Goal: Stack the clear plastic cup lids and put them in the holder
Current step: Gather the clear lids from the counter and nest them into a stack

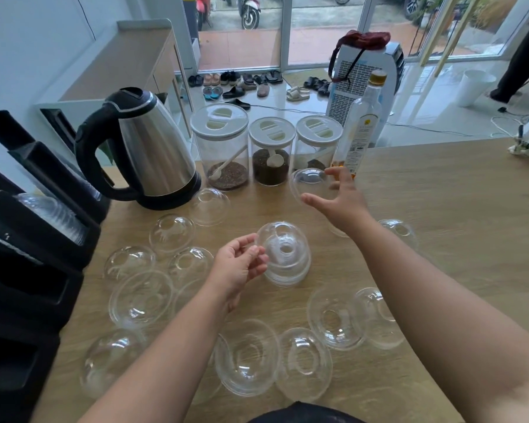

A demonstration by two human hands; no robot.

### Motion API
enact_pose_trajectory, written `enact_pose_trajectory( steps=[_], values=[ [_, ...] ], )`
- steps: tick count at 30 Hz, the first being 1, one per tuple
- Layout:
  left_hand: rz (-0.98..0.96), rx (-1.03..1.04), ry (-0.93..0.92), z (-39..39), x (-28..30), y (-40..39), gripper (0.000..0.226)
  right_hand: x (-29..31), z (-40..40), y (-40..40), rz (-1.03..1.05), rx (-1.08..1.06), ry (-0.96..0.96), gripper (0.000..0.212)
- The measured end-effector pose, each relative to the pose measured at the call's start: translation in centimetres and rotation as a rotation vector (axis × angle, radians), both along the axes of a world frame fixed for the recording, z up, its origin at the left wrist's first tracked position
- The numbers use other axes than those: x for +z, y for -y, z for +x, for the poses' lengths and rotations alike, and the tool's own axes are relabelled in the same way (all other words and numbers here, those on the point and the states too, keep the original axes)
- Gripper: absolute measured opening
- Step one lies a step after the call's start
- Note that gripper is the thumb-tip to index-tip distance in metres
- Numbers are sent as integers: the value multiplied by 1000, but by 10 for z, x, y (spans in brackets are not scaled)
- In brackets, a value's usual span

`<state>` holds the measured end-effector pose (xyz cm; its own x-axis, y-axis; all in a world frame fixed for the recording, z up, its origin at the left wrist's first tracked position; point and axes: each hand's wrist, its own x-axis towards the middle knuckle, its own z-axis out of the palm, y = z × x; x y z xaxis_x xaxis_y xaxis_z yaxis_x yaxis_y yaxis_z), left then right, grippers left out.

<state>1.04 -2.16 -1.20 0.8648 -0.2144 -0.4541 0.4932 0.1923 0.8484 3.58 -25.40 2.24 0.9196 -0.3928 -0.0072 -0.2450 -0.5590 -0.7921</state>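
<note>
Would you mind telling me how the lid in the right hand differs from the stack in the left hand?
The lid is a single dome, while the stack is several domes nested together. The right hand holds the lid far out near the jars; the left hand holds the stack closer in. Both are clear plastic with a hole on top.

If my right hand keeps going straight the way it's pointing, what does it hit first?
Probably the right-hand jar behind the lid your right hand holds, though the bottle stands close beside it and depth is unclear.
</note>
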Motion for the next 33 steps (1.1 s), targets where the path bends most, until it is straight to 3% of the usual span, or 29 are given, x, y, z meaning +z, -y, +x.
enact_pose_trajectory(
  steps=[4, 9, 21, 33],
  values=[
    [73, -14, 36, 0, -6, 2, 21, 9, -23, -10, 123, 183, 99, 67],
    [135, -34, 67, 1, -15, 2, 24, 1, -53, -24, 44, 378, 138, 71],
    [273, -12, 98, 2, -25, 7, 24, -32, -66, -26, -128, 491, 27, 83],
    [310, -25, 145, 0, -21, 7, 20, -46, -60, -29, -129, 540, -10, 81]
  ],
)
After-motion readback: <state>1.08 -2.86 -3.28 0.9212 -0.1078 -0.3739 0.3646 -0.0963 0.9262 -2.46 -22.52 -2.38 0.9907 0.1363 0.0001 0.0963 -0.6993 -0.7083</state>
